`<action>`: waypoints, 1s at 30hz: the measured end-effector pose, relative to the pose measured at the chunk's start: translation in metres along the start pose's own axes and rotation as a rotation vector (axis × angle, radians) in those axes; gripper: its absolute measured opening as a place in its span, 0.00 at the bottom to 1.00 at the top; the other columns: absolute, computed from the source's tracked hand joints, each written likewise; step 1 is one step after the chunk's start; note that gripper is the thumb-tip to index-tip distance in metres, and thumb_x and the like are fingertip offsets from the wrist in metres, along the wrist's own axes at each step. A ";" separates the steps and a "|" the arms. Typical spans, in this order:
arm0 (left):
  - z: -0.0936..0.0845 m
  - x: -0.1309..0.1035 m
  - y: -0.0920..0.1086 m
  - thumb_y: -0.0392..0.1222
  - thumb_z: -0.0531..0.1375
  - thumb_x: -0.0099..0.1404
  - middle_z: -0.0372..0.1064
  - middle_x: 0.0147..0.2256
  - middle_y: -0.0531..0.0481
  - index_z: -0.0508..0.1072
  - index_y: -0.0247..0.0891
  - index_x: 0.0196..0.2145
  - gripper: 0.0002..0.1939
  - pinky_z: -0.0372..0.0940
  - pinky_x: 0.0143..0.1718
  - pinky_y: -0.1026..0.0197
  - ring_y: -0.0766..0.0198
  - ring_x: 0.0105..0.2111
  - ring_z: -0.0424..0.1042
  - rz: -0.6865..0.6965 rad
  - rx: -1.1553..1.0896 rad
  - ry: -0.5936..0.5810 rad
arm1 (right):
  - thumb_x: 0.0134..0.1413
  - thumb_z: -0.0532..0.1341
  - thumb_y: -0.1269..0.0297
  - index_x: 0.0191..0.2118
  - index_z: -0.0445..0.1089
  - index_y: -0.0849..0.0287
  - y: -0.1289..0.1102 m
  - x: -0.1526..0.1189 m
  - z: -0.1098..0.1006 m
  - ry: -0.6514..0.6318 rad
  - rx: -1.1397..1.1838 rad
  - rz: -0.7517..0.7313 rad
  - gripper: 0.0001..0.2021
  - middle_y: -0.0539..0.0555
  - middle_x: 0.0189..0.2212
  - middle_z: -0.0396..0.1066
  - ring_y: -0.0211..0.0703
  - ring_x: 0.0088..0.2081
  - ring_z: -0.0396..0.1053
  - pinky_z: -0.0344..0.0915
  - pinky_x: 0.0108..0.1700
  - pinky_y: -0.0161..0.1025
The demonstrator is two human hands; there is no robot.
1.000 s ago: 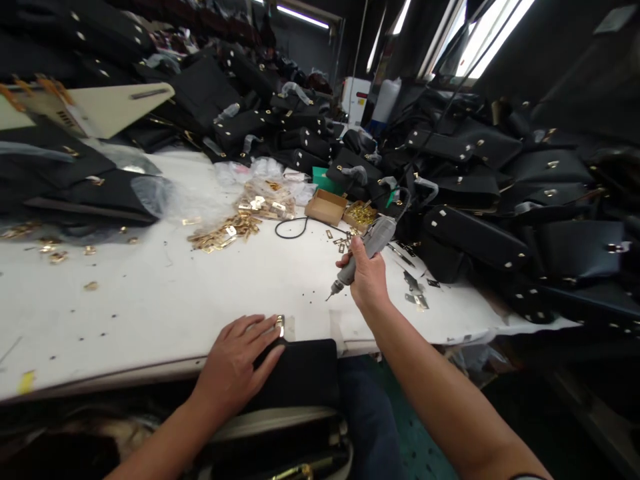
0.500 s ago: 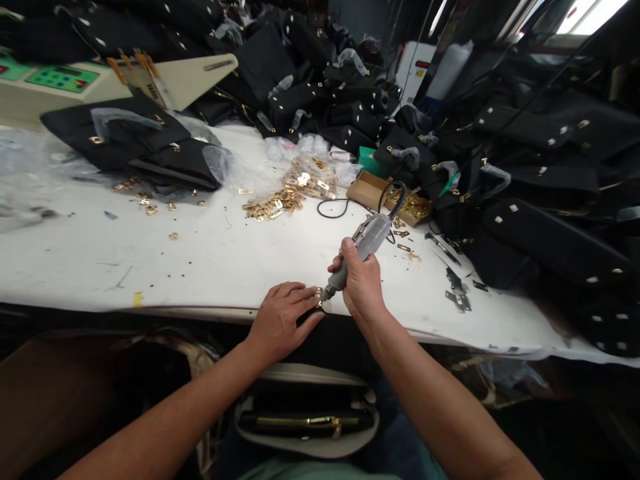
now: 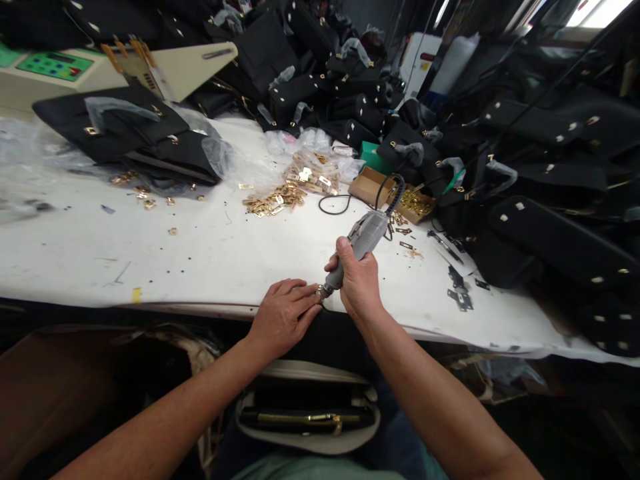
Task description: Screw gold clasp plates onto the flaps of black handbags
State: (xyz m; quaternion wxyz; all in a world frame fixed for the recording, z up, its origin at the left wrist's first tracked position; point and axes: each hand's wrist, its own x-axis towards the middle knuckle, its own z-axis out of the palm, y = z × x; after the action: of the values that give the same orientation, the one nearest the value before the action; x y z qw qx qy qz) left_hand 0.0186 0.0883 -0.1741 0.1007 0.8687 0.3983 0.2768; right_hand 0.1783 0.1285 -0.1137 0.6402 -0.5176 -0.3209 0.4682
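Lowered since the earlier frame, the grey corded electric screwdriver (image 3: pixel 367 235) now meets the small gold metal fitting (image 3: pixel 319 289) at the near edge of the white worktop (image 3: pixel 225 267). The right hand (image 3: pixel 361 283) has its grip clamped around it; the left hand (image 3: pixel 283 317), grip apart, reaches the fitting above the black, pale-lined bag (image 3: pixel 330 340).

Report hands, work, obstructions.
Right hand grips grey electric screwdriver, tip at gold fitting. Left hand steadies black flap. Nothing visibly blocking.
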 end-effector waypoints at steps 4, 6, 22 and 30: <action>0.000 0.000 0.000 0.43 0.59 0.71 0.76 0.52 0.52 0.76 0.44 0.50 0.12 0.64 0.52 0.45 0.52 0.53 0.70 0.008 0.010 -0.001 | 0.49 0.68 0.44 0.29 0.68 0.60 0.001 0.001 0.001 0.008 0.014 0.000 0.22 0.49 0.19 0.68 0.35 0.19 0.64 0.59 0.19 0.32; 0.000 0.000 -0.001 0.43 0.59 0.71 0.76 0.51 0.51 0.76 0.44 0.50 0.12 0.65 0.52 0.45 0.52 0.52 0.70 0.011 0.008 0.000 | 0.49 0.68 0.43 0.29 0.69 0.60 0.002 0.001 0.000 0.013 0.013 0.007 0.22 0.49 0.19 0.69 0.35 0.19 0.64 0.59 0.20 0.32; 0.001 0.000 -0.002 0.44 0.60 0.70 0.76 0.52 0.52 0.76 0.45 0.51 0.13 0.65 0.52 0.45 0.53 0.52 0.70 0.011 0.013 0.000 | 0.49 0.69 0.45 0.34 0.69 0.60 -0.004 0.005 -0.003 0.013 0.028 -0.054 0.21 0.47 0.19 0.68 0.37 0.20 0.66 0.60 0.22 0.32; -0.001 0.002 -0.001 0.42 0.60 0.70 0.76 0.52 0.52 0.77 0.46 0.49 0.11 0.65 0.53 0.44 0.53 0.53 0.69 0.034 0.031 0.000 | 0.45 0.72 0.49 0.40 0.71 0.60 0.000 0.013 0.004 0.032 -0.036 -0.113 0.22 0.48 0.22 0.70 0.37 0.21 0.67 0.63 0.22 0.33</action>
State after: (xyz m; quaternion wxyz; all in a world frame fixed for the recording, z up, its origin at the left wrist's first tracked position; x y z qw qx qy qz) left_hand 0.0182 0.0905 -0.1734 0.0826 0.8767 0.3878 0.2723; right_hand 0.1795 0.1422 -0.1141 0.6613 -0.5174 -0.3477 0.4172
